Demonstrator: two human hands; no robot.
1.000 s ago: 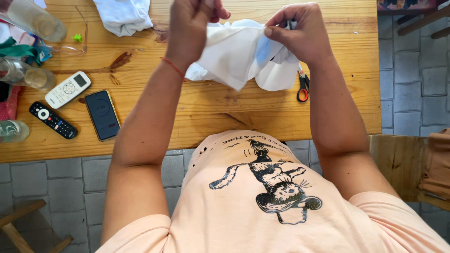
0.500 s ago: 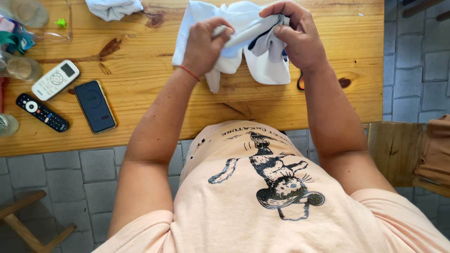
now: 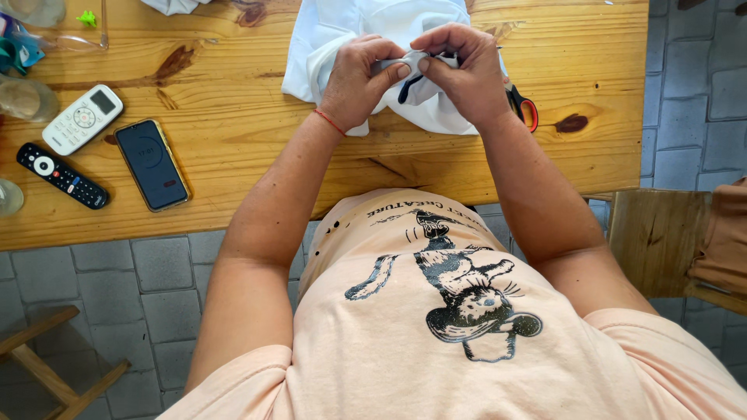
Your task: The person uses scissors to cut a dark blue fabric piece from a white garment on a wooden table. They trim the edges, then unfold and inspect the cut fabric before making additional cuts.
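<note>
A white garment (image 3: 350, 27) with a dark blue trim lies bunched on the wooden table (image 3: 233, 124). My left hand (image 3: 359, 82) and my right hand (image 3: 459, 70) meet over it, thumbs and fingertips pinching the same fold of white cloth near the dark trim. Both hands rest low on the fabric, close to the table's near edge. Red-handled scissors (image 3: 523, 105) lie just to the right of my right wrist, partly hidden by it.
On the table's left lie a dark phone (image 3: 152, 163), a white remote (image 3: 82, 118) and a black remote (image 3: 62, 175), with glass jars (image 3: 27, 99) behind. A wooden chair (image 3: 661, 241) with brown cloth stands at right, a stool (image 3: 47, 365) at lower left.
My hands came down from a raised position, bringing the white garment onto the table. They have drawn together and now pinch one small fold instead of holding the cloth spread apart.
</note>
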